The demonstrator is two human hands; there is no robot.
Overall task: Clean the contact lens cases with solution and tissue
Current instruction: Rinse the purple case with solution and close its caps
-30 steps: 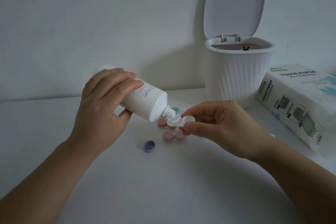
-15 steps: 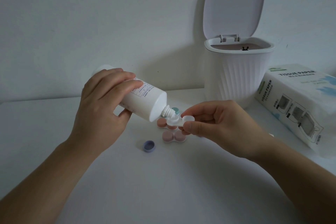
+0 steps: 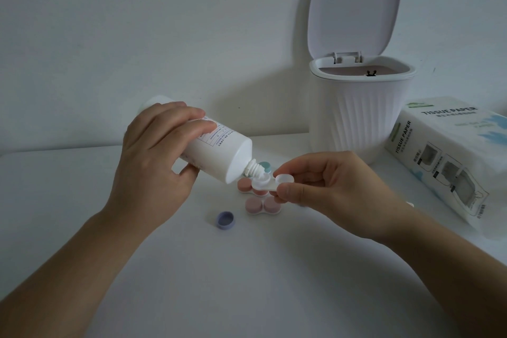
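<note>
A white ribbed bin is standing at the back of the white table, close against the pale wall. Its flat lid is hinging upright behind the opening, showing a round knob near its top edge. The inside of the bin is looking pinkish-brown, with a small dark shape sitting at the far rim that is too small to make out. The bin is casting a soft shadow leftward across the wall and onto the tabletop. The table itself is running wide and plain toward the near edge of view.
</note>
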